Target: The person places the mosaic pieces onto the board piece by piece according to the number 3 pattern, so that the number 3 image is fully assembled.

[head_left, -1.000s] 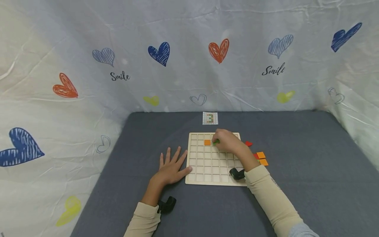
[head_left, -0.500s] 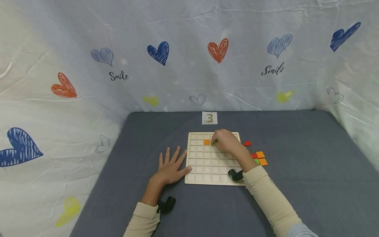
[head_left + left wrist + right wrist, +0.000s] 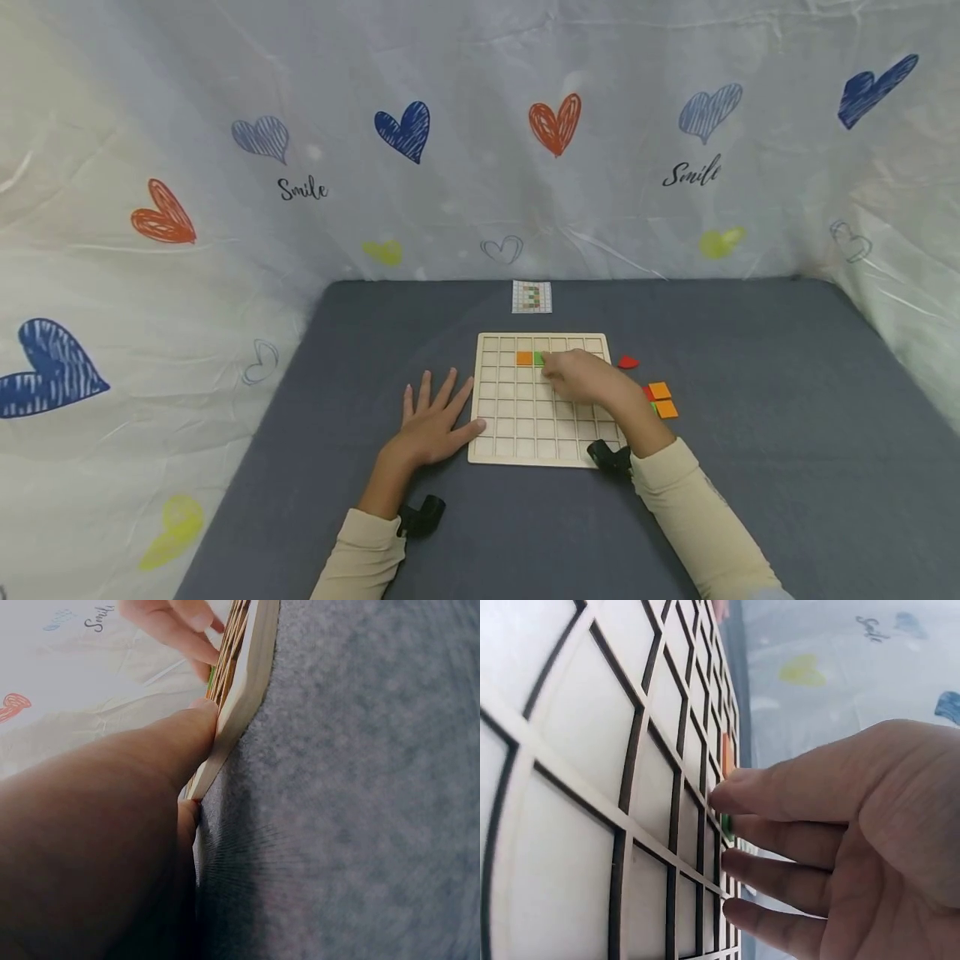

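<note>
A pale wooden grid board (image 3: 506, 429) lies on the table. In an upper row an orange tile (image 3: 524, 358) sits in a cell, and a green tile (image 3: 538, 358) lies in the cell to its right. My right hand (image 3: 588, 379) is over the board with its fingertips at the green tile's right side, partly covering it. In the right wrist view its fingers (image 3: 780, 836) are loosely extended beside the green tile (image 3: 727, 825). My left hand (image 3: 431, 429) lies spread on the cloth, its thumb (image 3: 180, 742) touching the board's left edge.
Right of the board lie a red piece (image 3: 627, 362) and a small group of orange tiles (image 3: 660, 390), with red and green pieces partly behind my right forearm. A small printed grid card (image 3: 532, 297) is behind the board. A printed curtain (image 3: 465, 192) closes the back.
The green tile, earlier tilted in my right fingers, now lies flat in its cell. My right hand has shifted slightly right and toward me. My left hand has stayed put.
</note>
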Demonstrator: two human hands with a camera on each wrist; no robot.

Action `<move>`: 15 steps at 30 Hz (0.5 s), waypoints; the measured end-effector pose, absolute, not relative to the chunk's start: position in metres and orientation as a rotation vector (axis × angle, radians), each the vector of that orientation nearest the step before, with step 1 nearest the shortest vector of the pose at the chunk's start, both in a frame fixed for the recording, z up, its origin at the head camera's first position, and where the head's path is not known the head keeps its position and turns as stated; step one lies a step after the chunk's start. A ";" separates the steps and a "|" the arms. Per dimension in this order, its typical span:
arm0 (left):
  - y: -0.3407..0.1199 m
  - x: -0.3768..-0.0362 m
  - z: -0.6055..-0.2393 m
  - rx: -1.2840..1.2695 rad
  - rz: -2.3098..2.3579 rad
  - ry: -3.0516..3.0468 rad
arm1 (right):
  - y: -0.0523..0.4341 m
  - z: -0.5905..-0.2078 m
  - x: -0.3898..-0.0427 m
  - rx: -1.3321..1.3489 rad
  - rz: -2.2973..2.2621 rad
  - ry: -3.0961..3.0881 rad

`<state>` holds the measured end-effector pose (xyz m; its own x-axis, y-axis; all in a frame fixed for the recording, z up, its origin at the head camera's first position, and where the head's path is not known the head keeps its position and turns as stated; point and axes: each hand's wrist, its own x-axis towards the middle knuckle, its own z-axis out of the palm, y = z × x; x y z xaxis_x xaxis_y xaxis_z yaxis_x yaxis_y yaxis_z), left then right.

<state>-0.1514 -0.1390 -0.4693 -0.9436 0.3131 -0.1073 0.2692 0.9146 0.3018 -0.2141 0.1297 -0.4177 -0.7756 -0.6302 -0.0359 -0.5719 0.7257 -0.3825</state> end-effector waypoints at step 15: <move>-0.139 -0.153 -0.471 0.446 0.424 2.916 | 0.182 -0.398 -0.220 -0.649 -0.768 2.790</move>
